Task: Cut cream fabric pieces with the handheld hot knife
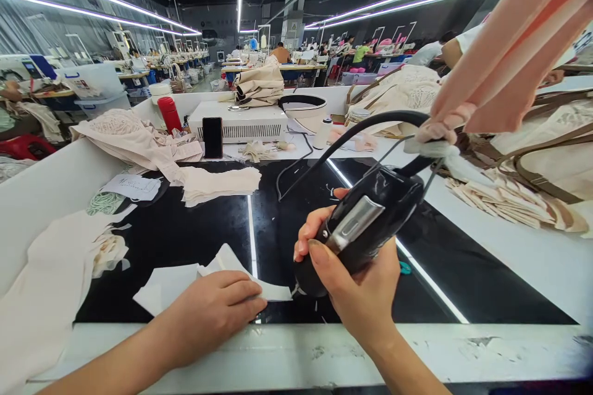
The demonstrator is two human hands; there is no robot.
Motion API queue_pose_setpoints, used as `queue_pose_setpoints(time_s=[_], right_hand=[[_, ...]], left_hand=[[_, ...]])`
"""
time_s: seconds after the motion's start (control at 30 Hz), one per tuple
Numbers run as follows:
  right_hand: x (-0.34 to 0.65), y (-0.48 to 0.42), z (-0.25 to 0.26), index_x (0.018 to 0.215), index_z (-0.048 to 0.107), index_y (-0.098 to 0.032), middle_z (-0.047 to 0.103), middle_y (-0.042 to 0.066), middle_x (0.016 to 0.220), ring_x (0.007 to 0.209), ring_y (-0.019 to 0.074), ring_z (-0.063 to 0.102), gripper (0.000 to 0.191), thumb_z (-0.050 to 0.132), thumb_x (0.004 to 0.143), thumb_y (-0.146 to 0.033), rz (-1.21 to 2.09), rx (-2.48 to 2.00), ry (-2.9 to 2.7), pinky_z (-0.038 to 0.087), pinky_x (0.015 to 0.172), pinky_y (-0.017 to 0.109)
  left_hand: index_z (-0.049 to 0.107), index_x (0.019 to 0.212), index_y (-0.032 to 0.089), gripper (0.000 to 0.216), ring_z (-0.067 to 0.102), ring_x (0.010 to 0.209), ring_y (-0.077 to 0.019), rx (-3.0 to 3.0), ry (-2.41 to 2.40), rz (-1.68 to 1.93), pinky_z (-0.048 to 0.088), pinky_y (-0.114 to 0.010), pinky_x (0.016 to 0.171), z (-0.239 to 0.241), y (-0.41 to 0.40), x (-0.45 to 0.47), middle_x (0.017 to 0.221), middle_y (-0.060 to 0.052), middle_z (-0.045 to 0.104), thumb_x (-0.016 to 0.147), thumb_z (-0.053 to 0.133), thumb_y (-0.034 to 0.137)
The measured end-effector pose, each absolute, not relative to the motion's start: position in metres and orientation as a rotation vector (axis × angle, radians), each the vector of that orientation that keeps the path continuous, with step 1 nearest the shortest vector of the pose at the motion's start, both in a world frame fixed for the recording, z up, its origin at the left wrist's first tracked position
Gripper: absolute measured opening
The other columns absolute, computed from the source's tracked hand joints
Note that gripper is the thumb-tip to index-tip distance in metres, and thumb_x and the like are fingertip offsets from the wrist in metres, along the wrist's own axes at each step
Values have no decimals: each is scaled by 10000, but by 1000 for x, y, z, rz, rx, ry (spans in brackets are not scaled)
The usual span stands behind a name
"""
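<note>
My right hand [354, 287] is wrapped round a black hand-held tool [365, 222] with a metal plate on its side and a thick black cable [352, 133] arching up behind it. The tool's tip points down at the edge of a small white fabric piece [185, 281] lying on the glossy black table top [194, 234]. My left hand [210, 311] lies flat on that fabric piece, fingers together, pressing it down near the table's front edge.
A stack of cream fabric pieces [217, 184] and lace cloth [127, 133] lie at the back left. A white box unit [241, 123], a phone [212, 137], a red bottle [170, 114] and a bowl [303, 108] stand behind. Beige garments [519, 197] pile up right. People work at distant tables.
</note>
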State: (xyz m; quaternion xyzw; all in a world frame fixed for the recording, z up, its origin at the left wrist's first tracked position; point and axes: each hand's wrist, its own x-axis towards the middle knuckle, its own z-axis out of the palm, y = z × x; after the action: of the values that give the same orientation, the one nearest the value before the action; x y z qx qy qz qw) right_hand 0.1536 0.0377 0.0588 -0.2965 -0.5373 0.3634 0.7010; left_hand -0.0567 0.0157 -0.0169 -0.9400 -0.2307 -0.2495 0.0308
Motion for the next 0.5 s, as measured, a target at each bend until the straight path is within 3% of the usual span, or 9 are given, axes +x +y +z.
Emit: queue_pose_setpoints(time_s=[0.3,0.5], right_hand=[[154,38,58,1125,533,-290,682,-47,787,554,141,658,419,777,812,-155,786,-683,-1232,603,517,276],[152,38,58,1100,522,-282,685,-48,774,537,143,659,408,782,807,-166,778,-699,-1232,603,509,276]], left_hand=[[683,1154,147,250,734,943,-199,-2924,-824,-860,639,-309,856,-8,16,-54,1060,-66,769,1125,436,182],[687,1068,151,258,728,857,-187,-2891,-868,-907,615,-301,772,-7,19,-47,977,-48,772,1133,443,205]])
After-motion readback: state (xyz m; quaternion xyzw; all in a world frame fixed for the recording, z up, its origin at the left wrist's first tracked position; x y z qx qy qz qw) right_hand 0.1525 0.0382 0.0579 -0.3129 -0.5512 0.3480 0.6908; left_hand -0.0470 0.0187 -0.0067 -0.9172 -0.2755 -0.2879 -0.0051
